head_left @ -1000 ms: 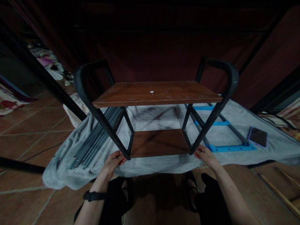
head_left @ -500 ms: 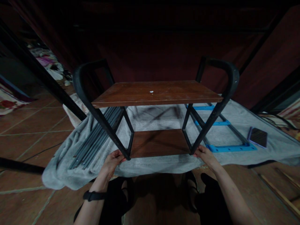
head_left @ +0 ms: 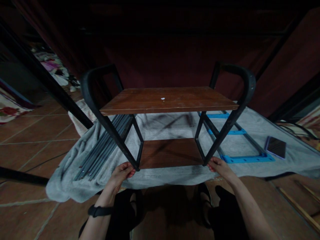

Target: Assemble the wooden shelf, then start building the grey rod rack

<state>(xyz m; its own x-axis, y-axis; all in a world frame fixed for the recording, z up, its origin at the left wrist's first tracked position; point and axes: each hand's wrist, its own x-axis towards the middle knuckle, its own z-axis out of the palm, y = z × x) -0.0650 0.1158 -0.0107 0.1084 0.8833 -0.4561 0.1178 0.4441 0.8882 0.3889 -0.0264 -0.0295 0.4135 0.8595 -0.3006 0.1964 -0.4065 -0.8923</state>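
Upright in front of me is a two-tier shelf rack [head_left: 170, 100] with brown wood-grain boards and black metal side frames. Its lower board [head_left: 171, 153] sits close above a grey blanket [head_left: 155, 180]. My left hand [head_left: 122, 173] grips the front bottom corner of the left frame, fingers closed around it. At the opposite front corner, my right hand [head_left: 217, 165] holds the right frame the same way. Both sets of fingertips are partly hidden by the frame. A small white spot [head_left: 162, 98] shows on the upper board.
Several grey metal tubes [head_left: 105, 146] lie on the blanket at left. To the right are a frame with blue crosspieces [head_left: 247, 159] and a phone [head_left: 275, 147]. Dark red panels [head_left: 162, 60] stand behind. Wooden strips [head_left: 297, 206] lie on the tiled floor [head_left: 22, 160] at right.
Almost nothing differs. The view has shifted very slightly, and both hands stay at the shelf rack's lower front corners.
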